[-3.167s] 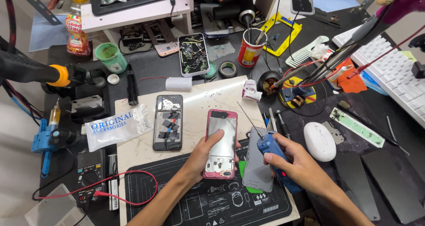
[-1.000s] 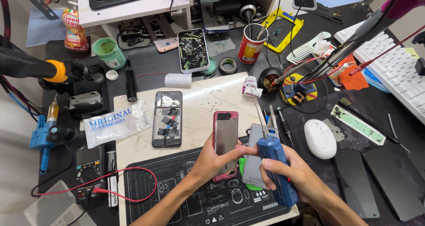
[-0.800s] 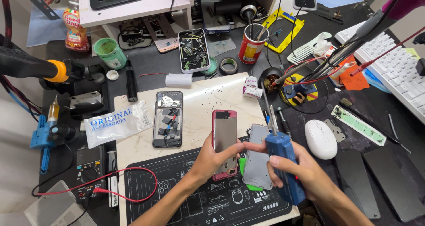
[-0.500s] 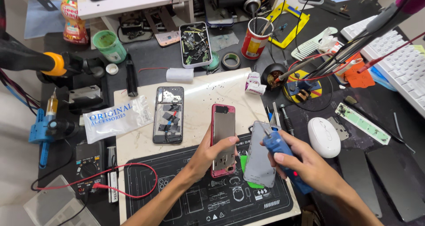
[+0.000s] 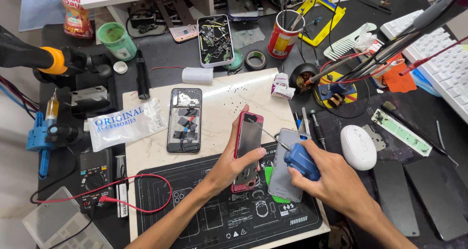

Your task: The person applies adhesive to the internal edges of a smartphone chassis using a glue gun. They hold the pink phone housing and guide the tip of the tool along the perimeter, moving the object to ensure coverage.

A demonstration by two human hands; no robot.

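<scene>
Now, phone (image 5: 247,149) work at mat's (image 5: 195,215) top edge.
Left hand (image 5: 229,166) grips phone tilted; right hand (image 5: 331,181) grips screwdriver (image 5: 298,160), tip at phone's top.

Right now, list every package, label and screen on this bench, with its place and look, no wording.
Plastic bag: flat, clear with blue print, left of the opened phone.
Red tin: round, yellow label, holds tools, top centre.
Small box: white and pink, on the marble slab's far edge.
Bottle: orange with a printed label, top left.
Red phone: dark screen, tilted in the left hand.
</scene>
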